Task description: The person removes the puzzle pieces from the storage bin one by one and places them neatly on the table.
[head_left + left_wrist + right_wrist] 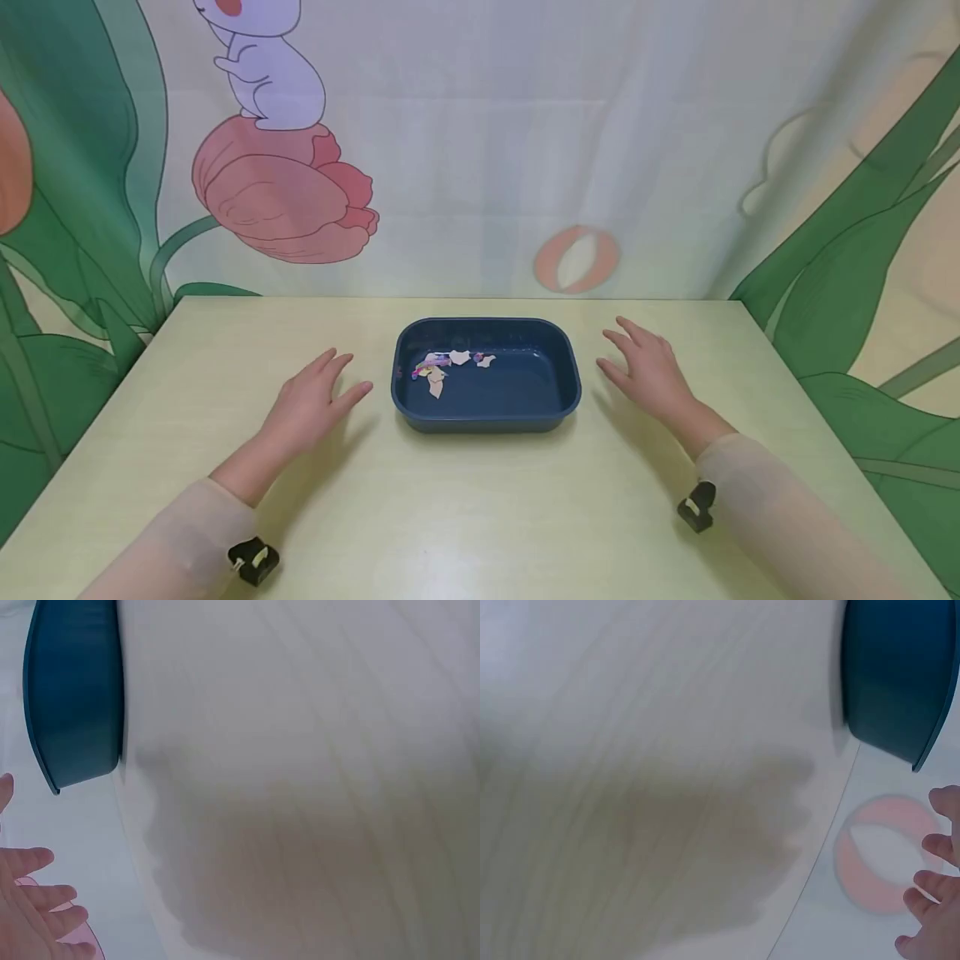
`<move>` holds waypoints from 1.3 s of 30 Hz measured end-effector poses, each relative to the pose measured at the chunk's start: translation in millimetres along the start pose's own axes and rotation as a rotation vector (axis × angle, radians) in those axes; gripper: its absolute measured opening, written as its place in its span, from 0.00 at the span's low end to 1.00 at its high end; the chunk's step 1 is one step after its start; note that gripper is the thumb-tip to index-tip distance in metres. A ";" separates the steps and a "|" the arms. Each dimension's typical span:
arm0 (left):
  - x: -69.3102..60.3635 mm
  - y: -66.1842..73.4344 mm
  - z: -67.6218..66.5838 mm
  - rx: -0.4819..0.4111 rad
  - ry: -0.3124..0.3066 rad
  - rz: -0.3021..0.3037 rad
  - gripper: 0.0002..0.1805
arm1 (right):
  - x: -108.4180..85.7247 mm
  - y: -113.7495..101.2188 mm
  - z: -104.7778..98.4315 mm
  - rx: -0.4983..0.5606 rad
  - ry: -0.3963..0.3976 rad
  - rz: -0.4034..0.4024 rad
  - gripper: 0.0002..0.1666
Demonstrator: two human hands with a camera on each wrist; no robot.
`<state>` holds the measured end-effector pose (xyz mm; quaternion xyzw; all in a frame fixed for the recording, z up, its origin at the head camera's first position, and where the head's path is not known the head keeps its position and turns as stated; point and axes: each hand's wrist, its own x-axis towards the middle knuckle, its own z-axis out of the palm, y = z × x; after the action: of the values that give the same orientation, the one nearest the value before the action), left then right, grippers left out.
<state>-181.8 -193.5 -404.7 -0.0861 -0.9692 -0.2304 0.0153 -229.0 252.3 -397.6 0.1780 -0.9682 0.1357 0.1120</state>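
A dark blue rectangular tub [517, 392] with rounded corners stands on the table. Inside it, toward its left side, lie several torn paper scraps [437, 382], pale with some purple and pink. To the left of the tub my left hand [306, 407] hovers with its fingers spread, touching nothing. My right hand [651, 375] is held off the tub's right side in the same way, fingers apart and holding nothing. Each wrist view shows the tub's outer wall [79, 697] near that hand's fingers, with a gap between them.
The pale wood-look table [480, 508] ends at a straight back edge. Behind it hangs a curtain [465, 150] printed with a white rabbit, pink flowers and green leaves. Black clips [253, 560] sit by both sleeve cuffs.
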 end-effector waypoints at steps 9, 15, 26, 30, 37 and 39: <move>5.1 10.2 7.0 -0.290 -0.076 -0.064 0.34 | 13.2 -9.4 10.6 0.167 0.040 -0.026 0.24; 10.6 18.1 19.0 -0.437 -0.137 -0.100 0.26 | 21.8 -27.6 14.2 0.260 0.024 -0.049 0.22; 14.9 21.5 23.7 -0.588 -0.188 -0.175 0.21 | 35.6 -54.5 20.0 0.407 -0.014 -0.079 0.19; 16.0 19.3 26.4 -0.633 -0.207 -0.207 0.20 | 43.0 -62.4 23.4 0.499 -0.078 -0.057 0.19; 20.5 20.7 29.3 -0.701 -0.232 -0.255 0.19 | 59.2 -73.4 30.3 0.680 -0.185 0.000 0.20; 22.3 21.5 29.0 -0.715 -0.248 -0.261 0.18 | 62.8 -74.9 32.3 0.715 -0.208 0.025 0.21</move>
<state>-199.7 -157.9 -419.4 0.0105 -0.8251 -0.5412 -0.1620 -263.6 155.4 -394.6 0.2070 -0.8680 0.4476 -0.0578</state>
